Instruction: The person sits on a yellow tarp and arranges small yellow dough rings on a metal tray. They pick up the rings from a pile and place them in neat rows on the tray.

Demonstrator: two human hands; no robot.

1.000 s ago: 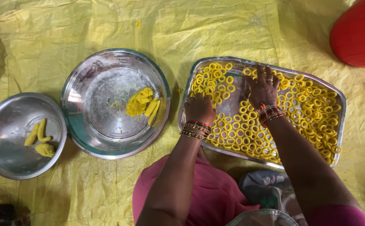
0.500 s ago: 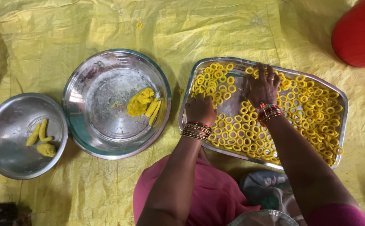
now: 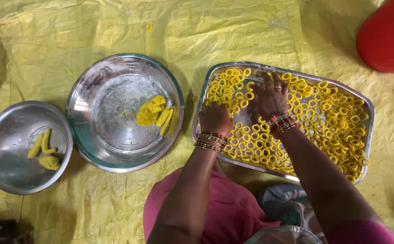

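Note:
A rectangular steel tray [image 3: 368, 118] holds several small yellow dough rings [image 3: 323, 117] spread across it. My left hand [image 3: 215, 118] rests on the rings at the tray's left side, fingers curled down, bangles at the wrist. My right hand [image 3: 270, 97] lies flat over the rings near the tray's top middle, fingers spread, a ring on one finger. Neither hand visibly lifts anything.
A large round steel bowl [image 3: 111, 81] left of the tray holds a lump and short rolls of yellow dough [image 3: 154, 113]. A smaller steel bowl [image 3: 7, 167] at far left holds dough pieces [image 3: 43, 149]. Yellow sheet [image 3: 115, 27] underneath. A red round object [image 3: 387, 36] sits top right.
My right hand has slid slightly left over the rings; the left hand stays at the tray's left side. The view has shifted a little.

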